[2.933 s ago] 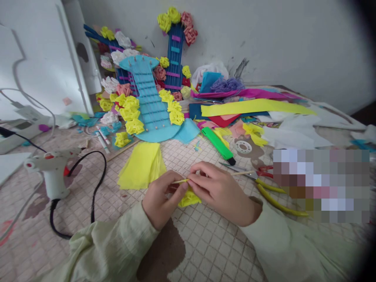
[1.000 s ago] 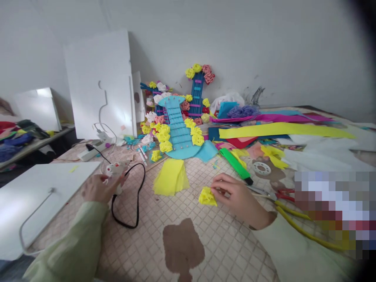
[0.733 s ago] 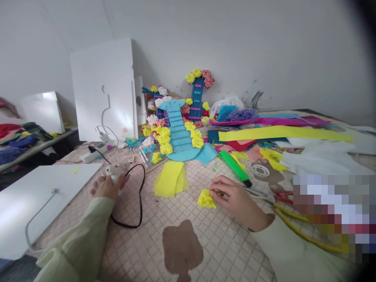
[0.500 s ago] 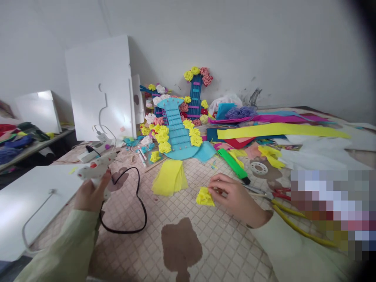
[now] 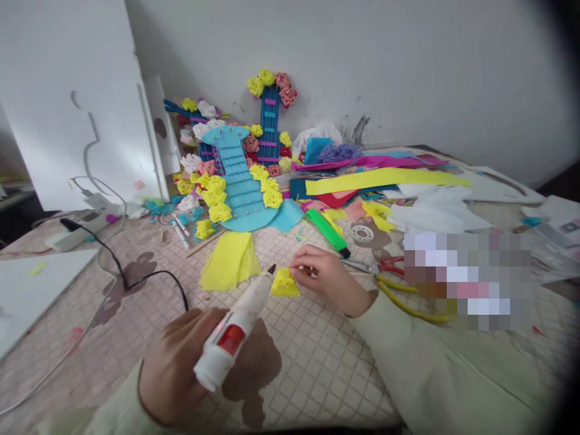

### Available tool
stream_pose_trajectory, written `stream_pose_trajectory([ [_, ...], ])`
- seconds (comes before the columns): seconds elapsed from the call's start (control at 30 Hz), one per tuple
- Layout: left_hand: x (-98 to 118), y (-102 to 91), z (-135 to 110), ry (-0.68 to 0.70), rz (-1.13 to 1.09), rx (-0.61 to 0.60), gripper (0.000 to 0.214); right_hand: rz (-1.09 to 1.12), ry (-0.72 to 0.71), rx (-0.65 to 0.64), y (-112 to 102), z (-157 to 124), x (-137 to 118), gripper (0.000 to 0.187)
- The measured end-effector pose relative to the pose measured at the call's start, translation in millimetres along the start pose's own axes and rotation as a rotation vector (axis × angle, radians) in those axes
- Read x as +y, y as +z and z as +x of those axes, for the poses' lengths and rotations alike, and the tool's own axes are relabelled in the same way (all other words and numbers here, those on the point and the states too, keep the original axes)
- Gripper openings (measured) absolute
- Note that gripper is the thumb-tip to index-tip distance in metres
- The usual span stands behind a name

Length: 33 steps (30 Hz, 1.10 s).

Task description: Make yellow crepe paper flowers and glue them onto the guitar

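My left hand [image 5: 174, 362] is wrapped round a white hot glue gun [image 5: 242, 323] with a red patch on its side. The gun's dark nozzle points at a small crumpled yellow paper flower [image 5: 284, 284], close to its upper left edge; whether they touch I cannot tell. At the flower's right side, the fingertips of my right hand [image 5: 324, 278] are pinched on its edge. Left of the flower lie yellow crepe paper sheets [image 5: 230, 263]. Behind stands a light blue paper guitar [image 5: 247, 187], trimmed with yellow flowers on both sides.
A green utility knife [image 5: 327, 232], a white ring [image 5: 362, 233] and pliers with yellow handles [image 5: 414, 309] lie beyond my right hand. Paper strips [image 5: 385, 178] cover the back right. The gun's black cord [image 5: 158, 275] and a white power strip [image 5: 75, 232] are at left.
My left hand has brought the glue gun rightwards from the left side to the yellow flower. My right hand stays at the flower. The view has turned to the right.
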<state>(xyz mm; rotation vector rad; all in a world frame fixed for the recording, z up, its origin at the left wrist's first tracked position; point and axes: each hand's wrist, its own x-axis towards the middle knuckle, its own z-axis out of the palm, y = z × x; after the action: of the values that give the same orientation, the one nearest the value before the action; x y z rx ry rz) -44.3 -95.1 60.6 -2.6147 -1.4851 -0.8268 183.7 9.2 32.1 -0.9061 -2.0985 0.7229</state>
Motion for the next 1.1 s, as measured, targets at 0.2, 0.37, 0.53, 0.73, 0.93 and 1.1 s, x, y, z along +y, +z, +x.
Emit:
stream_pose_trajectory([
  [0.2,2.6,10.4,1.0,-0.013,0.003,-0.139,0.028,-0.029,0.006,-0.01,-1.6,0.3,-1.3,0.012],
  [0.37,5.9,12.6,4.1,-0.02,0.007,-0.131,0.032,-0.056,0.004,-0.016,-2.7,0.5,-2.0,0.012],
  [0.53,6.4,13.0,7.6,0.044,-0.006,-0.126,0.036,-0.06,0.0,-0.024,-2.8,-0.4,-2.2,0.013],
  [0.73,9.3,14.3,10.8,0.032,-0.007,-0.166,0.039,-0.059,0.003,-0.025,-3.1,1.0,-2.7,0.013],
  [0.93,8.9,14.6,9.7,0.026,0.004,-0.202,0.041,-0.077,0.012,-0.029,-4.3,0.3,-4.6,0.013],
  [1.1,8.9,14.3,9.4,0.032,0.023,-0.228,0.037,-0.081,0.013,-0.035,-4.6,0.0,-5.1,0.013],
])
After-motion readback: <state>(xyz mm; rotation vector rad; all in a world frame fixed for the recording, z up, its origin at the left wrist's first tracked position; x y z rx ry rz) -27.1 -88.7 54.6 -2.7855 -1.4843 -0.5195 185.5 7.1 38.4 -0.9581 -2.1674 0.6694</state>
